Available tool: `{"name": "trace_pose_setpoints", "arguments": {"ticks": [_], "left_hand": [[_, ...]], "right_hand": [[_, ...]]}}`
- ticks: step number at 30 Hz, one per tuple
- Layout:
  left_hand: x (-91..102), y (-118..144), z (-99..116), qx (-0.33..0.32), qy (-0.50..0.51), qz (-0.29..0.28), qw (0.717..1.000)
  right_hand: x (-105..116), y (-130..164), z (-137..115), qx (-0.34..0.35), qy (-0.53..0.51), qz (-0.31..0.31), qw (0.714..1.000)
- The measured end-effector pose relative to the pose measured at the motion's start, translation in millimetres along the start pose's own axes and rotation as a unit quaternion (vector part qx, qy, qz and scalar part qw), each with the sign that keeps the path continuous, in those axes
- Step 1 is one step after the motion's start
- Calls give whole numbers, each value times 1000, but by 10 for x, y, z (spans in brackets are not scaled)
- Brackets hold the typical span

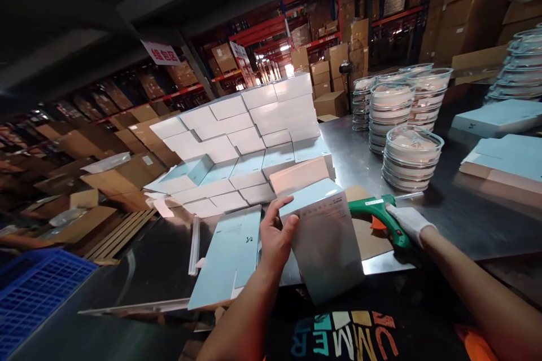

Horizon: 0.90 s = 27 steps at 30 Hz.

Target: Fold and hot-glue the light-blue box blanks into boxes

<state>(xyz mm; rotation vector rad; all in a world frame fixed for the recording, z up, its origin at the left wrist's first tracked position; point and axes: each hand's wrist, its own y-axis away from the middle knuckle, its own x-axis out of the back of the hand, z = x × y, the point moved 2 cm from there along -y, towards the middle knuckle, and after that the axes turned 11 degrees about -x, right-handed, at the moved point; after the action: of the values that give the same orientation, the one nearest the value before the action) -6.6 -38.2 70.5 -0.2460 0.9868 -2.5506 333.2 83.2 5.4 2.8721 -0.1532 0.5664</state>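
My bare left hand (275, 234) grips a light blue cardboard box (328, 242) by its left edge, thumb on the near face. The box is tilted, with its printed face toward me. My right hand (409, 223), in a white glove, is closed at the grip of a green hot glue gun (379, 208) with an orange trigger. A clear glue stick (410, 196) sticks out of the gun's back end. The gun's nose is hidden behind the box. A piece of brown cardboard (366, 237) lies under the gun.
Stacked white and light blue boxes (249, 124) form a wall at the table's back. Flat light blue cartons (232, 248) lie left, others (508, 158) right. Stacks of clear round containers (412, 161) stand back right. A blue crate (38, 299) is at lower left.
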Motion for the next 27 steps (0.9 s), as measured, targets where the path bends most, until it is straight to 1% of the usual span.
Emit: {"name": "trace_pose_setpoints", "arguments": {"ticks": [1,2,4,5,6,7,9,11,13,15,16,17,19,21,22,23,27], "left_hand": [[-6,3,-19,13,10,-3,1000],[-21,6,-32,21,21,-9,1000],[-71,9,-28,13,33,-23,999],[-104,9,-13,-1,32,-32,999],[-138,9,8,-19,26,-42,999],[-173,10,29,-36,17,-54,998],[-231,19,50,-59,1,-75,995],[-265,34,29,-71,-5,-79,994],[-269,52,-26,-87,23,-46,995],[-255,60,-89,-110,84,-10,990],[-245,58,-110,-125,113,-3,986],[-235,50,-120,-142,130,-10,981],[-218,22,-100,-183,125,-58,973],[-210,-11,-49,-224,108,-109,962],[-210,-26,-23,-240,106,-124,957],[-211,-39,-2,-254,109,-131,952],[-215,-75,17,-291,111,-120,943]], "right_hand": [[32,-28,-14,19,13,30,999],[41,-24,-56,28,10,45,999],[-13,87,-235,57,-16,42,997],[-74,187,-366,84,-39,21,995],[-151,303,-513,113,-64,-12,991],[-235,425,-667,144,-91,-59,984],[-382,638,-935,182,-114,-145,966],[-461,759,-1086,210,-115,-202,950],[-468,785,-1094,247,-113,-228,935],[-436,763,-999,296,-99,-228,922],[-416,753,-937,321,-87,-223,916],[-398,753,-882,345,-76,-219,909],[-372,791,-815,387,-70,-226,891],[-359,857,-818,409,-82,-242,876],[-356,888,-838,414,-88,-247,871],[-354,911,-864,419,-93,-252,867],[-350,883,-941,437,-101,-265,853]]}}
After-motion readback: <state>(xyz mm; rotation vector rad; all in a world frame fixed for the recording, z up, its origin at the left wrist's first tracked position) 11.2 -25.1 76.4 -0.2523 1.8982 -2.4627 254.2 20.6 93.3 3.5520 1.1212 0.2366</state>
